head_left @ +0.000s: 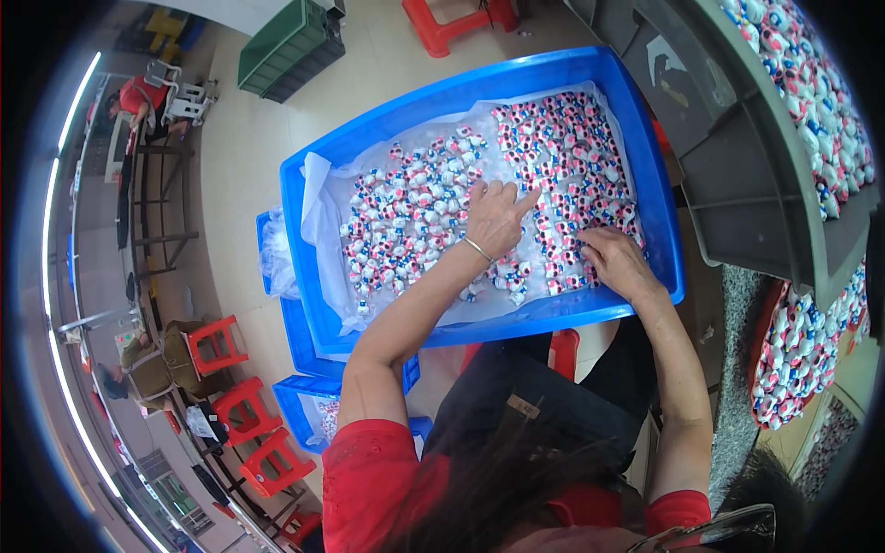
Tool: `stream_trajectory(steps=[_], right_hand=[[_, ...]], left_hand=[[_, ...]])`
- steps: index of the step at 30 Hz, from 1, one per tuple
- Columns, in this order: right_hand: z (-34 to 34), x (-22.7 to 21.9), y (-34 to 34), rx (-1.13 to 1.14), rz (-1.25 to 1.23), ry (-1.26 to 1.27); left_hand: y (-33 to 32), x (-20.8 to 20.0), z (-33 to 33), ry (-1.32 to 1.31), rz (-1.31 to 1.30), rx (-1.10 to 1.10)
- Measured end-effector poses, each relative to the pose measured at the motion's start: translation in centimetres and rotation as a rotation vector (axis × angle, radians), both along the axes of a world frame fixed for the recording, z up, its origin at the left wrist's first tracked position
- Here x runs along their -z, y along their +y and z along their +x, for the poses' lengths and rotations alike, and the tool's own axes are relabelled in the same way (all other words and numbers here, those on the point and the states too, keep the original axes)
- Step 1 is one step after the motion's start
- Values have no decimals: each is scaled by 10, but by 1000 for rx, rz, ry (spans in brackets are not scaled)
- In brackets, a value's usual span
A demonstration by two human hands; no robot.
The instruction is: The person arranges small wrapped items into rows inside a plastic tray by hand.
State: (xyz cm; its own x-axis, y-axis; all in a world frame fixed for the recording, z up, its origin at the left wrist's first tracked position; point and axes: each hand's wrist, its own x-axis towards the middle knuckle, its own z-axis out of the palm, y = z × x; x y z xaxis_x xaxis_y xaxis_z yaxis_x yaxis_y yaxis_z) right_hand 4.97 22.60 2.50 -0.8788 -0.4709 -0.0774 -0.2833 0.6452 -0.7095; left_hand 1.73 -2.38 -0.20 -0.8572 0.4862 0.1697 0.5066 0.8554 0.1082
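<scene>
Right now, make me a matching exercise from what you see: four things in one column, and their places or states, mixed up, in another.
1. Left hand
2. Right hand
3. Green crate
4. White sheet

A. On the floor, beyond the blue tub
B. Lining the tub
C. Bracelet at its wrist
D. Toward the tub's near right corner

Pairs: 1-C, 2-D, 3-A, 4-B

Left hand (498,219) lay over the blue tub (406,120), forefinger out | right hand (618,263) dipped among small figures (562,138) | I saw red stools (244,408) off left
</scene>
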Motion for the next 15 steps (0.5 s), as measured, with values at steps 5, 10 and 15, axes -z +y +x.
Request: stream_trajectory(steps=[5,10,15], right_hand=[[-2,-5,-2,-24,19,-17],[-3,-6,-4,-34,17,-13],[0,-2,-2,-30,3,-7]], left_hand=[[-7,4,-17,-66,-23,-60],[-12,7,-29,37,36,-121],[-12,10,-32,-14,31,-149]])
